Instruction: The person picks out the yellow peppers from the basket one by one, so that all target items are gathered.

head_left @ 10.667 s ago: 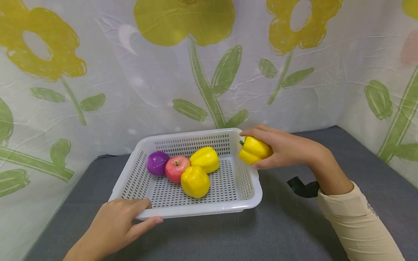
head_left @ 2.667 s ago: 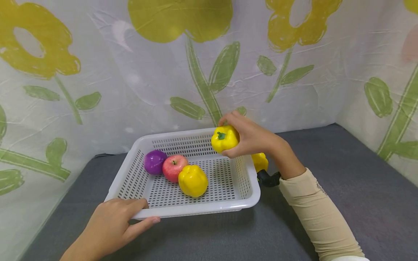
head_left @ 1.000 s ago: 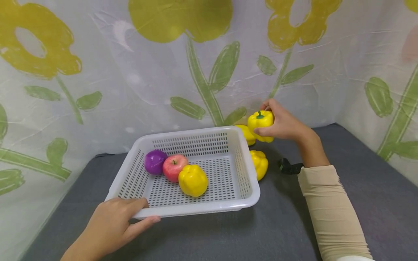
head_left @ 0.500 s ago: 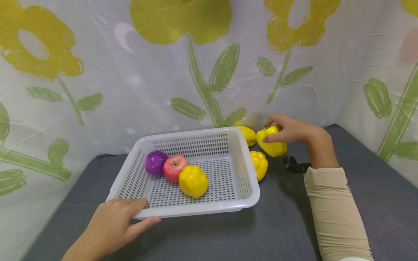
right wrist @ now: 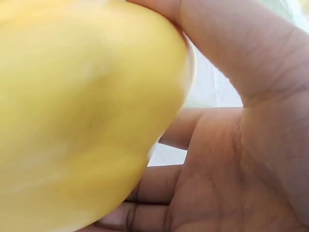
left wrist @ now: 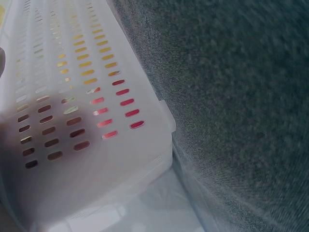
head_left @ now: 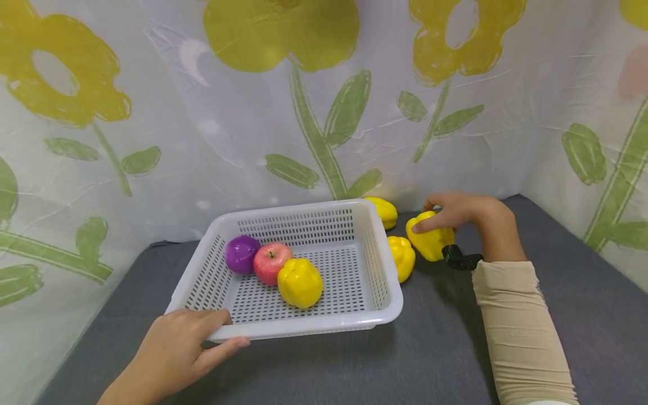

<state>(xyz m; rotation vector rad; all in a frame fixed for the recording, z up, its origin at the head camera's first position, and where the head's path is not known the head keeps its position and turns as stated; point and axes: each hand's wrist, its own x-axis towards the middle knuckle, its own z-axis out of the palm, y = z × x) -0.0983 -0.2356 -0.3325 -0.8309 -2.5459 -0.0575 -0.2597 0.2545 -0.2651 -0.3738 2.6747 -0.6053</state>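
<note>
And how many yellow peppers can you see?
4 peppers: one in the white basket, one in the right hand, one right of the basket, one by its far right corner. Others could be hidden.

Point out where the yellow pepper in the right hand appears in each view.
Head: the held yellow pepper is right of centre, outside the white basket.
Left wrist: it cannot be picked out.
Right wrist: it fills most of the left half, close up.
Shared landmark: the right hand, seen in the head and right wrist views.
</note>
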